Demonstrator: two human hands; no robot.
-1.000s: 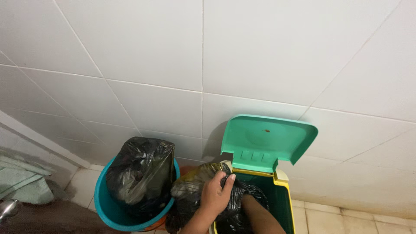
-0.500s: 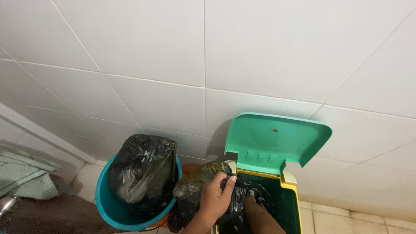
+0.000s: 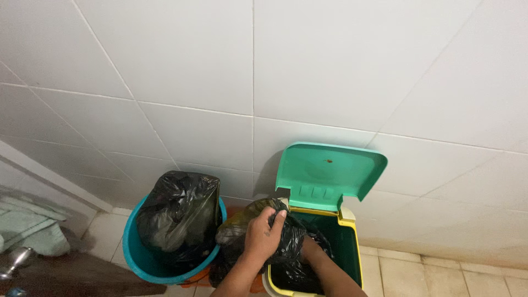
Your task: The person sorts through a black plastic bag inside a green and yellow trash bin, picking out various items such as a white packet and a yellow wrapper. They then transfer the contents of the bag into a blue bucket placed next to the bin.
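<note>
The left hand (image 3: 265, 235) has its fingers (image 3: 275, 218) curled tight on the gathered top of a black bin bag (image 3: 286, 250), which sits half inside the green pedal bin (image 3: 344, 247) at 6 o'clock. The right hand (image 3: 309, 248) is sunk into the bag's folds; I cannot tell how far its fingers are open. The bin's teal lid (image 3: 330, 173) stands raised against the tiled wall (image 3: 253, 71). At 7 o'clock, just beside it, a blue bucket (image 3: 135, 256) holds a second black bag (image 3: 179, 212).
</note>
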